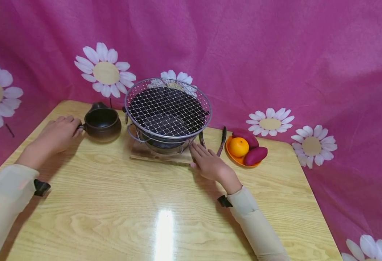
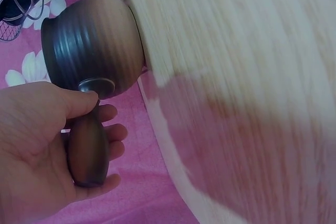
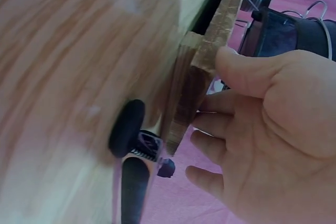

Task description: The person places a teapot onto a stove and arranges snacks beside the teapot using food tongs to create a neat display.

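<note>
My left hand [image 1: 58, 132] grips the handle [image 2: 88, 150] of a dark brown, ribbed ceramic pot [image 1: 103, 128] at the table's left; thumb and fingers lie around the handle. My right hand [image 1: 210, 163] touches the right front corner of a wooden board [image 3: 212, 35], its fingers fairly straight along the side and its thumb at the front edge. On that board stands a round tabletop grill [image 1: 164, 145], topped by a wire mesh rack [image 1: 168, 112] with a metal rim.
Right of the grill lie what look like black-ended tongs [image 1: 222, 141]. Beside them an orange plate [image 1: 243, 164] holds an orange fruit [image 1: 238, 147] and two purple sweet potatoes [image 1: 256, 156]. A pink flowered cloth [image 1: 230, 65] hangs behind the wooden table [image 1: 119, 203].
</note>
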### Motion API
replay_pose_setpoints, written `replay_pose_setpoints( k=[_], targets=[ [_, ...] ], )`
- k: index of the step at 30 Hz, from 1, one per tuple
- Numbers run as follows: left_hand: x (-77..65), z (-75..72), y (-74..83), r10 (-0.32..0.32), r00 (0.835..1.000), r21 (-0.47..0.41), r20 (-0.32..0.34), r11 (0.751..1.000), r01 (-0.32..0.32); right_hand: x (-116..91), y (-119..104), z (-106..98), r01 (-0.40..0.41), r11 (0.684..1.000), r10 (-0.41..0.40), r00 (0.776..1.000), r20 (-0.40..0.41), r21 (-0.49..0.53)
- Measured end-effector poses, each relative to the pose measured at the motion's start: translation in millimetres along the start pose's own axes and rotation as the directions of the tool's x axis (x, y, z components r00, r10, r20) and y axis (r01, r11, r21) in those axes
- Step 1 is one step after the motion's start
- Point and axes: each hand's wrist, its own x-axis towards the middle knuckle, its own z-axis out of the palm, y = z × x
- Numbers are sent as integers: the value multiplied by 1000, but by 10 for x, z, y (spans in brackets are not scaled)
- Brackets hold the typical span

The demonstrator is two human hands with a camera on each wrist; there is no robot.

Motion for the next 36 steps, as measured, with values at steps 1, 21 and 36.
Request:
replay_pose_setpoints(
  k=[1, 21, 36],
  targets=[
    [1, 0, 0, -2, 1000, 0, 3, 1000, 2, 4, 4, 7, -2, 1000, 2, 1000, -6, 8],
    [7, 15, 0, 26, 998, -2, -50, 1000, -26, 22, 14, 39, -15, 999, 15, 1000, -23, 32],
    [24, 79, 33, 57, 986, 54, -156, 997, -49, 31, 36, 59, 0, 999, 2, 999, -37, 50]
  ],
)
